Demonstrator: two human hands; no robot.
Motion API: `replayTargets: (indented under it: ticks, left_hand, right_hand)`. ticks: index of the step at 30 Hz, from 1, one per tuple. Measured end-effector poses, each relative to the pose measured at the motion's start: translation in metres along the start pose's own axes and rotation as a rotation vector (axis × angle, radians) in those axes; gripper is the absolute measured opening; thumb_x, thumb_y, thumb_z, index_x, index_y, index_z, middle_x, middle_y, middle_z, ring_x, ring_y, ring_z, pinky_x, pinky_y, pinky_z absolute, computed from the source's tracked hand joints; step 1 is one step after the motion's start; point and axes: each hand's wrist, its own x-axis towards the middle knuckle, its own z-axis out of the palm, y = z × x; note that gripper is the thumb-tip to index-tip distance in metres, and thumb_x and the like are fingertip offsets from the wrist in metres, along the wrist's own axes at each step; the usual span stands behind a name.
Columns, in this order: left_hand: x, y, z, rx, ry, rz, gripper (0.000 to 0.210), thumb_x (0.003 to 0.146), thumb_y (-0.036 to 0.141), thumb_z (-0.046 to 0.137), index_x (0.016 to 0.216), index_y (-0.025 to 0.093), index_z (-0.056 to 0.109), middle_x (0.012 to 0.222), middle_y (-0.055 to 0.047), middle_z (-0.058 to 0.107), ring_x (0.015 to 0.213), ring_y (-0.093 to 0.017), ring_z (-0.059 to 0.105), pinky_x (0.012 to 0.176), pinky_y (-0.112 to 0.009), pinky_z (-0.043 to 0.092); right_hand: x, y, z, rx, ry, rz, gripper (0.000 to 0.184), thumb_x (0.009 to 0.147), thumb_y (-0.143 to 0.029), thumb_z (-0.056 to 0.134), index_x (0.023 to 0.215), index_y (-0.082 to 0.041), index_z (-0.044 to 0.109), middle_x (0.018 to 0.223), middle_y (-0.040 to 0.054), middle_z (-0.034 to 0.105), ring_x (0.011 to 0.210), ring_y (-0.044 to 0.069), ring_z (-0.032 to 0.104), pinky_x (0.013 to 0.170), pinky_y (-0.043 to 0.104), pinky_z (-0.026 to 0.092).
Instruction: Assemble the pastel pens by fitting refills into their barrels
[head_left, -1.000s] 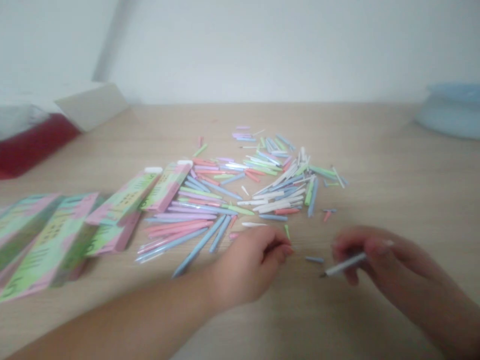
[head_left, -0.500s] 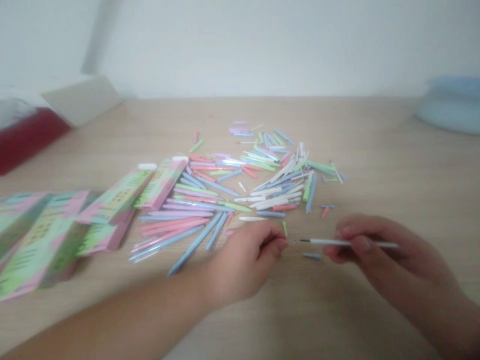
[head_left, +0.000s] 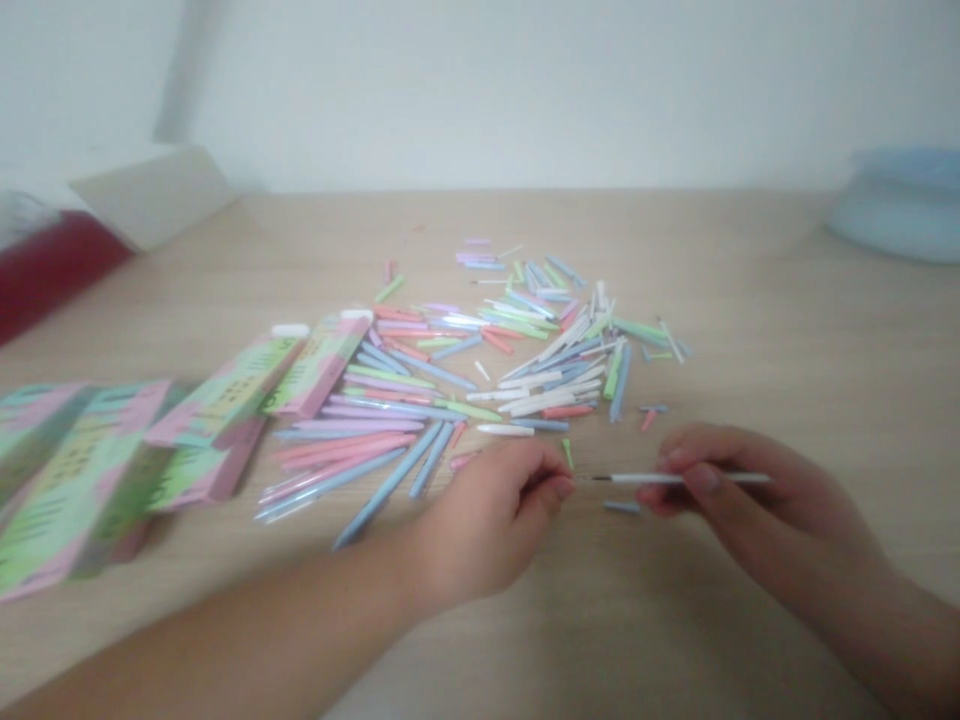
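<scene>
My right hand pinches a thin white pen refill between thumb and fingers. The refill lies level, its dark tip pointing left at my other hand. My left hand has its thumb and forefinger pressed together just before that tip. A tiny clear piece may show at those fingertips, too small and blurred to name. A small blue piece lies below the refill, and a small green clip stands out behind my left fingertips. White pen barrels lie beyond on the wooden table.
Loose pastel pen parts spread across the middle, with long blue and pink pens to their left. Several printed pen boxes stand at the left. A red and white box sits far left, a pale blue bag far right.
My right hand has shifted left with the refill, bringing its dark tip closer to my left fingertips. My left hand has stayed about where it was.
</scene>
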Motion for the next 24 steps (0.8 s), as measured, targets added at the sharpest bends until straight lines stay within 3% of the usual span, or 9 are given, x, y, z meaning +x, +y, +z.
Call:
replayTargets:
  ticks: [18,24]
  left_hand:
    - [0.0006,0.0019,-0.0005,0.046,-0.020,-0.021,0.020,0.100,0.031,0.053,0.089,0.020,0.064,0.081,0.001,0.065,0.075,-0.012,0.055,0.067,-0.026,0.039]
    - [0.0008,0.0019,0.0000,0.065,-0.020,0.015,0.018,0.099,0.029,0.054,0.092,0.020,0.067,0.087,0.000,0.069,0.078,-0.014,0.058,0.073,-0.027,0.042]
  right_hand:
    - [-0.0003,-0.0015,-0.0001,-0.011,-0.001,-0.008,0.014,0.094,-0.042,0.071,0.093,-0.029,0.073,0.076,0.0021,0.075,0.066,0.019,0.075,0.061,0.028,0.066]
    - [-0.0032,0.0055,0.0021,0.016,-0.054,-0.031,0.008,0.094,-0.037,0.072,0.096,-0.029,0.074,0.088,0.0021,0.076,0.072,0.018,0.077,0.065,0.026,0.066]
